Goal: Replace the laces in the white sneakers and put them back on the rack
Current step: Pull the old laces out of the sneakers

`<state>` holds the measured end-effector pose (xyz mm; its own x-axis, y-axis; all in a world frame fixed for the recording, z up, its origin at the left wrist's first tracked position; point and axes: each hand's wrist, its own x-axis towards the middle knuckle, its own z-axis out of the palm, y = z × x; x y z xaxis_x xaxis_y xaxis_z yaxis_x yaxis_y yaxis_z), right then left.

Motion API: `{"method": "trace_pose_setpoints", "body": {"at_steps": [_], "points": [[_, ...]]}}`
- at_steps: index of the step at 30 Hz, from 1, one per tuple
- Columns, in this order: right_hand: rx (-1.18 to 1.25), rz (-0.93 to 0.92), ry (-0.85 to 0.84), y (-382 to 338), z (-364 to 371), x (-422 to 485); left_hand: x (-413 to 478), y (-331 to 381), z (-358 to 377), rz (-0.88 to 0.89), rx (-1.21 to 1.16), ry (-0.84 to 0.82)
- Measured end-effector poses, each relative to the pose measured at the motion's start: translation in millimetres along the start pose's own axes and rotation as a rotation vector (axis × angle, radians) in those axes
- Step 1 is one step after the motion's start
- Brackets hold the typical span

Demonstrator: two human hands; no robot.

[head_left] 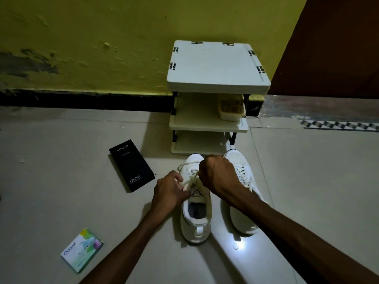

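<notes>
Our left hand (171, 190) grips the sneaker (195, 214); right hand (218, 174), fisted, holds lace (193, 179) taut. On floor (61, 140): box (131, 165), "vivo", "120W"; packet (82, 250), "Odonil".

The pale floor (61, 201) holds a white rack (217, 64) far back by the wall. In front of it stand 2 shoes side by side, the left sneaker (195, 226) and the right sneaker (243, 221). A black box (131, 165) lies to the left. A small bright box (82, 251) lies nearer, further left. A tub (231, 108) sits on the rack's middle shelf.
</notes>
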<state>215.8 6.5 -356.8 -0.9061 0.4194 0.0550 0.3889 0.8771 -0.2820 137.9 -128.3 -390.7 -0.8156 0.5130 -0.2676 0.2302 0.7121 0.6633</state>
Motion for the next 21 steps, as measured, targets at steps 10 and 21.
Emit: {"method": "trace_pose_setpoints", "body": {"at_steps": [10,21], "points": [[0.094,0.049,-0.097,27.1,0.8,-4.3,-13.4,-7.4,15.1,0.007,-0.156,0.143],[0.303,0.046,-0.021,23.6,10.7,-6.5,-14.6,-6.3,21.2,0.112,-0.141,0.181]]}}
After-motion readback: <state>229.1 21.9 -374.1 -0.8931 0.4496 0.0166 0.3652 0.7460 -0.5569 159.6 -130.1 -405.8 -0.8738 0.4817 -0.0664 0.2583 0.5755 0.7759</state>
